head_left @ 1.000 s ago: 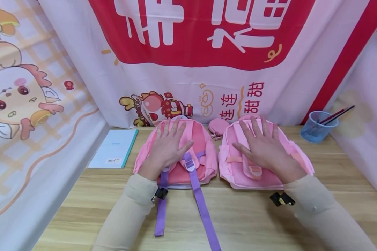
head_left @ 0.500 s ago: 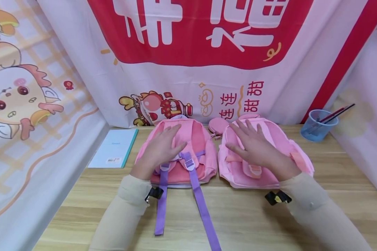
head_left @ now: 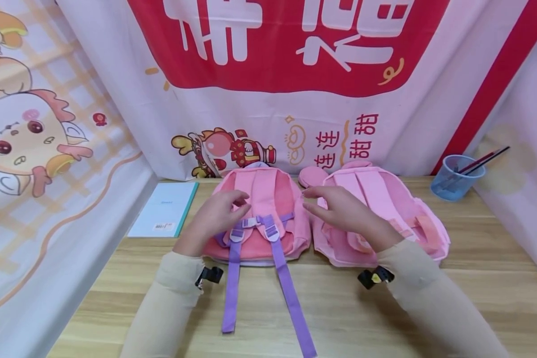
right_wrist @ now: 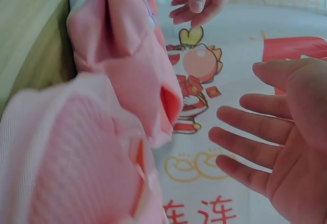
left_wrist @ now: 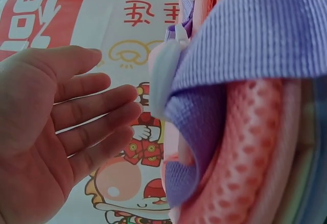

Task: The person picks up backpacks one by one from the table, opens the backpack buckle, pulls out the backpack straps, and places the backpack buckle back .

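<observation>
I see my left hand (head_left: pixel 217 219) spread and loose above the purple-strapped backpack (head_left: pixel 268 199); my right hand (head_left: pixel 342 213), fingers relaxed, hovers over the pink backpack (head_left: pixel 385 199) right of it.

wooden table (head_left: pixel 385 308), two pink backpacks (head_left: pixel 259 214), notebook (head_left: pixel 164 209), cup (head_left: pixel 456 177)

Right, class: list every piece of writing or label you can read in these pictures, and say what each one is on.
"连连" and "甜甜": small red characters on the backdrop banner, low, right of the cartoon.
Large white characters on the banner's red panel: cropped at the top, not readable.
Barcode sticker on the blue notebook: too small to read.
Pink backpacks: no writing visible.
</observation>
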Motion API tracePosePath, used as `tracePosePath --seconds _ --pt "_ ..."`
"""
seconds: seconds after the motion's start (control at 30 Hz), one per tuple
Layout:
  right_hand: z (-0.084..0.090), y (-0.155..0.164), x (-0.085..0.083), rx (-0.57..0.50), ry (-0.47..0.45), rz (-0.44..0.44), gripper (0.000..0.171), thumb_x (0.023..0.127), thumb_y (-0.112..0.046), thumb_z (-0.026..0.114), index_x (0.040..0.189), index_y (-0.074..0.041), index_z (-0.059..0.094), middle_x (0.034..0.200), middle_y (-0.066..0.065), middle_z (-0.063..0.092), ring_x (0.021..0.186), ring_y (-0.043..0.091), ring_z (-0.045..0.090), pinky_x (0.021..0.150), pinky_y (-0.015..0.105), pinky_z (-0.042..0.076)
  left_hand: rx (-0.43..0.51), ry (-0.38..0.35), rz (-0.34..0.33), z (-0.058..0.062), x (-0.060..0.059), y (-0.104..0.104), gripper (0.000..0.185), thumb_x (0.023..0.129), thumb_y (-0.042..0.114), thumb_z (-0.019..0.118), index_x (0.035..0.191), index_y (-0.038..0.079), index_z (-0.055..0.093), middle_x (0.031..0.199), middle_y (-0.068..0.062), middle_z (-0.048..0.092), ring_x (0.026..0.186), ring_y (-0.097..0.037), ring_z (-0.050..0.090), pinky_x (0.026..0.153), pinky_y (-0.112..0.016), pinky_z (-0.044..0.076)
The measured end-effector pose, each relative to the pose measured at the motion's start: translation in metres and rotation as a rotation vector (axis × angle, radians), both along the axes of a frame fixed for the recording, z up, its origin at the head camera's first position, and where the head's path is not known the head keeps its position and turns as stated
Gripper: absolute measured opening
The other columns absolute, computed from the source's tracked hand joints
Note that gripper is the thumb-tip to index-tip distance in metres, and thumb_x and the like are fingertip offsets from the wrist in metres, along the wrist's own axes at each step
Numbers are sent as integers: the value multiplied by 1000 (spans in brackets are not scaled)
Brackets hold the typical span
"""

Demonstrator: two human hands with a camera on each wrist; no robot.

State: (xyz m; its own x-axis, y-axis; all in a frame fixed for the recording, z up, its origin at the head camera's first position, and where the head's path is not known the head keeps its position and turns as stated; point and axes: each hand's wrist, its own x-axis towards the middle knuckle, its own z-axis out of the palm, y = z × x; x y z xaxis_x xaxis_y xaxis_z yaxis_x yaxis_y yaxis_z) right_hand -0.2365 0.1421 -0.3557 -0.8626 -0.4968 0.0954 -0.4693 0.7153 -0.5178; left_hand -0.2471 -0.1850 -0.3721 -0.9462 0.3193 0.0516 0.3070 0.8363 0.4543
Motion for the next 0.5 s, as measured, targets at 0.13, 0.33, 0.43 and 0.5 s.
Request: tracePosePath --seconds 0.13,0.33,0.43,0.5 --pt "-4 -13 -4 -52 -47 -1 45 108 -30 68 146 -7 66 139 12 73 129 32 69 113 53 54 13 -34 -34 -3 -1 -8 36 106 29 70 135 8 72 121 -8 77 113 -26 72 103 -49 59" --pt "-15 -35 -8 -68 -28 44 40 107 -26 68 139 -3 69 131 13 76 121 29 71 106 48 58 3 -76 -77 -10 -2 -20 36 104 28 74 133 8 73 121 -7 76 114 -24 70 103 -48 59" --pt "-19 -47 -7 -77 -61 44 39 106 -26 69 138 -3 70 130 12 76 120 28 71 105 46 59 -9 -85 -97 -14 -3 -25 35 103 30 76 131 9 74 122 -6 76 114 -24 70 103 -49 59" --pt "-22 -54 -7 -76 -79 43 38 106 -25 70 137 -4 70 128 11 75 119 27 71 104 45 59 -15 -95 -108 -17 -4 -28 35 103 31 76 131 10 74 121 -5 75 113 -23 69 103 -48 58"
